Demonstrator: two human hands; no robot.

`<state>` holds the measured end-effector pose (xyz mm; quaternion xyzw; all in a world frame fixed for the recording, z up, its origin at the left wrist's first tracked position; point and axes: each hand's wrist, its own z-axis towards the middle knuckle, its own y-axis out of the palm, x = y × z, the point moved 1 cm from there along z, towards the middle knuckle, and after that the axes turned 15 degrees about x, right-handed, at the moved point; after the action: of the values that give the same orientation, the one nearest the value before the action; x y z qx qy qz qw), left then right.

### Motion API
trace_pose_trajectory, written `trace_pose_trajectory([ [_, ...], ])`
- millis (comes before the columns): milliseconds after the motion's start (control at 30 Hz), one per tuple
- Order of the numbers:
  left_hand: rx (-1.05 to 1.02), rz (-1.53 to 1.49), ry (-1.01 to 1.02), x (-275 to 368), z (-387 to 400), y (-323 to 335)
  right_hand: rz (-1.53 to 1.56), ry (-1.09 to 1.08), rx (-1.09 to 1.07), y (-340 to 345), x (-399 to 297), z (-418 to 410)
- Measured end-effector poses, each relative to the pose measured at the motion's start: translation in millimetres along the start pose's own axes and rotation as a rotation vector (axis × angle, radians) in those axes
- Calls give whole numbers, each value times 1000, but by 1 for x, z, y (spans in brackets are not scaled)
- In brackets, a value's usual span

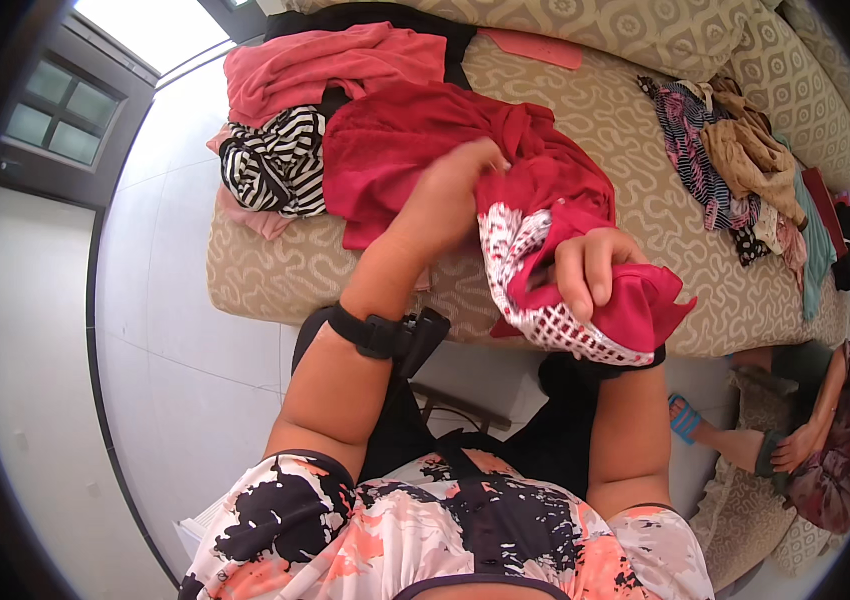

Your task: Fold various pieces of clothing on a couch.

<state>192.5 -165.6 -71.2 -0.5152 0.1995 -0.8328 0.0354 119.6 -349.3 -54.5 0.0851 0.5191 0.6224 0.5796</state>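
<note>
A red garment with white openwork trim (548, 319) is bunched up over the front edge of the sofa seat. My right hand (597, 266) grips it, with fingers curled over the cloth near the trim. Further back and to the left, my left hand (466, 176) is slightly blurred, its fingers bent down onto a gathered part of the same garment. The thumb of that hand is hidden. Behind it, more red cloth (395, 150) spreads flat across the seat; whether it is all one piece I cannot tell.
Beside the red cloth lie a black-and-white striped garment (275, 161) and a pink garment (335, 64). A pile of mixed clothes (751, 161) covers the right of the patterned sofa (410, 300). Another person (822, 442) sits at the lower right. A door (68, 120) stands at left.
</note>
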Motion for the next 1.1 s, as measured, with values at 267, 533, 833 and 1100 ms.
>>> trace_pose_trajectory([
  [267, 195, -1574, -317, -9, 5, -46, -340, -144, 783, 26, -12, -11],
  [533, 78, -1568, -470, 3, -45, -44, -824, 72, 918, 10, 8, 10],
  [833, 288, -1515, -470, 9, -24, -41, -826, -103, 1031, 2, -3, -2],
  [1100, 580, -1158, -292, 9, 18, -43, -479, -955, 1053, 1, -90, -34],
])
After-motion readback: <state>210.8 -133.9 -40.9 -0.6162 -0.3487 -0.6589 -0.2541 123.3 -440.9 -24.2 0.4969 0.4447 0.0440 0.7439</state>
